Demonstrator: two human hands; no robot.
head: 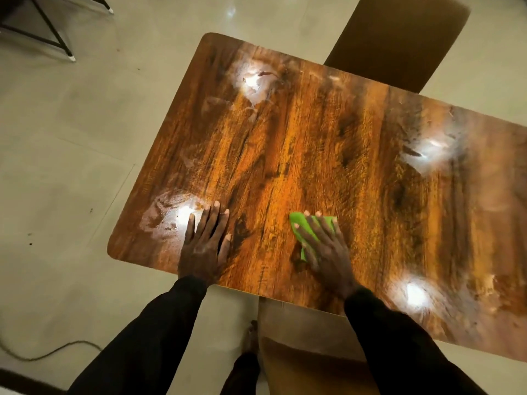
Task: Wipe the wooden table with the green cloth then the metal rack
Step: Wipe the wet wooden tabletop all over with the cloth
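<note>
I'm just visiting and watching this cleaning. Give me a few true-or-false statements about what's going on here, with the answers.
1. The right hand presses the green cloth flat on the wooden table. True.
2. The left hand holds a second cloth. False: it rests flat on the bare wood and holds nothing.
3. The green cloth lies at the table's far edge. False: it lies close to the near edge, by the person.
4. Bright light reflections show on the tabletop. True.
5. A cup stands on the table. False: only the two hands and the cloth are on it.
</note>
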